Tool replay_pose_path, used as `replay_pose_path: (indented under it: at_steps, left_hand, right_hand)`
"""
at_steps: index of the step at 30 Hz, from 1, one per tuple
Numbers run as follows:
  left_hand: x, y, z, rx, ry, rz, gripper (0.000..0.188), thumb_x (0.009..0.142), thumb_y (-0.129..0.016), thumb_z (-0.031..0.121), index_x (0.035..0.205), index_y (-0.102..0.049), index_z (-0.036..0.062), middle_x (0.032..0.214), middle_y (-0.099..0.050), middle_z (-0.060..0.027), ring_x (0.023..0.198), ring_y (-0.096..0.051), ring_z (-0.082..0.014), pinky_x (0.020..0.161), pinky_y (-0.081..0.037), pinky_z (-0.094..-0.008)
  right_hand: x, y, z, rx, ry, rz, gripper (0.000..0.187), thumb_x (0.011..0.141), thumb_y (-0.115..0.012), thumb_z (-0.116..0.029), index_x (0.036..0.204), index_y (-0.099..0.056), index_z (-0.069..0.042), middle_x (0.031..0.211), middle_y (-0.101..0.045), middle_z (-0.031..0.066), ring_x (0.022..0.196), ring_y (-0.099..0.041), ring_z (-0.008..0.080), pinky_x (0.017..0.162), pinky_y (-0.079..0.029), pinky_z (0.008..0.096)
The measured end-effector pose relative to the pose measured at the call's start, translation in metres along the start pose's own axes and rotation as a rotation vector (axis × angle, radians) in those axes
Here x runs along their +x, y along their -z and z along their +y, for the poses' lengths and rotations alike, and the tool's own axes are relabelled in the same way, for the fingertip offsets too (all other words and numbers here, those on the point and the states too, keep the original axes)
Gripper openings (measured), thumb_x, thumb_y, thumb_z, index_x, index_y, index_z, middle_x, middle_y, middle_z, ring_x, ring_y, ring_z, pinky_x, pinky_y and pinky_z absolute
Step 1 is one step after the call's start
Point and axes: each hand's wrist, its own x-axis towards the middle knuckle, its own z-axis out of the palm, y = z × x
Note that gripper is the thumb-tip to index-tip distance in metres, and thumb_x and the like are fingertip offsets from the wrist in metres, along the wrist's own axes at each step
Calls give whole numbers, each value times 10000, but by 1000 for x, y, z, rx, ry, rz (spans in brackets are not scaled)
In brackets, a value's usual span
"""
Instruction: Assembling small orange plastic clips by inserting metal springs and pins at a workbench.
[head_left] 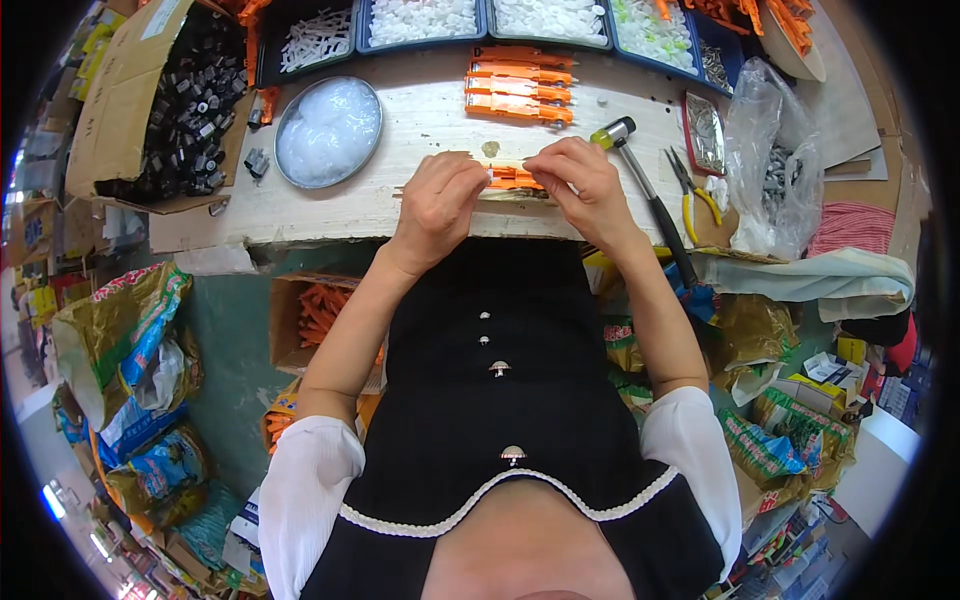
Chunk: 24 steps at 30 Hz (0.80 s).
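Note:
An orange plastic part [513,178] lies between my two hands at the front edge of the white worktable. My left hand [438,208] is closed, its fingertips on the left end of the part, beside a small white spot. From the other side my right hand [585,190] pinches the right end with thumb and forefinger. The fingers partly hide both ends. Just beyond stands a row of several similar orange parts [520,85], laid side by side. A hammer [645,185] with a yellow-green face and black handle lies right of my right hand.
A round metal dish of clear jelly-like grease [328,130] and a carton of black parts [190,130] are at left. Blue bins of white pieces [420,20] line the back. Yellow-handled pliers [695,195] and a clear plastic bag [775,150] lie at right.

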Motion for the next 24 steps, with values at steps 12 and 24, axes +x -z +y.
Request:
replay_pose_path:
  at_steps: [12,24]
  left_hand:
    - [7,-4,-8,220,-23,-287,148,650,-560,-7,773,-512,59,812,-497,-55,795,-431,-223,691,-312,-340]
    - [13,-8,-4,284,21,-292,134,684,-593,8,770,-510,69,795,-502,-43,766,-447,-223,676,-312,-341]
  right_hand:
    - [0,-11,3,-127,4,-68,138,753,-606,-57,888,-618,-82,821,-555,21,806,-504,193,708,-313,307]
    - [0,-23,6,-203,-35,-131,197,755,-580,-53,944,-608,-101,946,-526,13,916,-452,187,775,-284,331]
